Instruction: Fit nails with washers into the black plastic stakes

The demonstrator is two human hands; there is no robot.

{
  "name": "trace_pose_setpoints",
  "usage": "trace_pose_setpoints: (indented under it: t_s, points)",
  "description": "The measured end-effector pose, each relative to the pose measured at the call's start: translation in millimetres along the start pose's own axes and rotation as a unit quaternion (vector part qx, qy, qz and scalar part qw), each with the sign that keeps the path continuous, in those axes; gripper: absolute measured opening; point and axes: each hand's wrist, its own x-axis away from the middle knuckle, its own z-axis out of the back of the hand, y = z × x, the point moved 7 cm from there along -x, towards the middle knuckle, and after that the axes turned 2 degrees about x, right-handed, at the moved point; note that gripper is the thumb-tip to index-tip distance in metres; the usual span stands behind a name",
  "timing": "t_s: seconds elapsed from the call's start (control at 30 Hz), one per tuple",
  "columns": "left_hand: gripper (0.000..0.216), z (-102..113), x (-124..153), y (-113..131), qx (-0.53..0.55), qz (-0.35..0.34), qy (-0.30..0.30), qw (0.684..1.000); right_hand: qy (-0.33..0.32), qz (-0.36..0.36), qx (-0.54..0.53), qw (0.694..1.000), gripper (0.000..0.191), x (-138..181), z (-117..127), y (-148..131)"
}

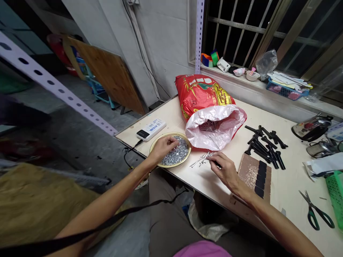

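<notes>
My left hand is over a yellow-rimmed dish filled with small shiny metal pieces. Its thumb and fingertips are pinched together at the pieces; anything between them is too small to make out. On the table in front of the bag, several thin silver metal pins lie in a loose pile. My right hand is closed beside them, fingertips at the pile's right end. Something dark shows between its fingers, but its kind is unclear. A red bag lies with its white-lined mouth facing me, more thin metal pins inside.
Several black plastic parts lie right of the bag. Nearer is a brown board with black pads. Scissors, a green basket and a kettle are at the right. A white power bank with a cable sits behind the dish.
</notes>
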Motion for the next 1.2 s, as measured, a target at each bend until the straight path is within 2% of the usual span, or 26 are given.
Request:
trace_pose_setpoints:
  t_s: [0.1, 0.27, 0.4, 0.73, 1.03, 1.2]
  points:
    - [0.027, -20.9, 27.3, 14.1, 0.154, 0.061, -0.025, 0.986, 0.028, 0.000, 0.004, 1.000, 0.019, -8.2, -6.5, -12.7]
    - [0.036, -46.9, 53.3, 35.1, 0.244, 0.079, -0.022, 0.966, 0.027, -0.003, 0.069, 0.997, 0.025, -8.2, -11.8, -22.8]
    - [0.035, -59.1, 57.4, 40.9, 0.262, 0.069, -0.032, 0.962, 0.011, -0.019, 0.113, 0.993, 0.027, -1.3, -4.7, -21.3]
    - [0.037, -77.8, 64.2, 52.5, 0.253, 0.055, -0.070, 0.963, -0.013, -0.059, 0.144, 0.988, 0.028, 12.0, 7.6, -12.7]
    - [0.037, -99.1, 63.4, 50.5, 0.283, 0.082, -0.114, 0.949, 0.061, -0.032, 0.247, 0.967, 0.017, 25.4, 17.6, -16.2]
    - [0.039, -109.4, 68.3, 46.9, 0.266, 0.103, -0.123, 0.951, 0.072, -0.015, 0.327, 0.942, 0.025, 30.8, 21.2, -19.2]
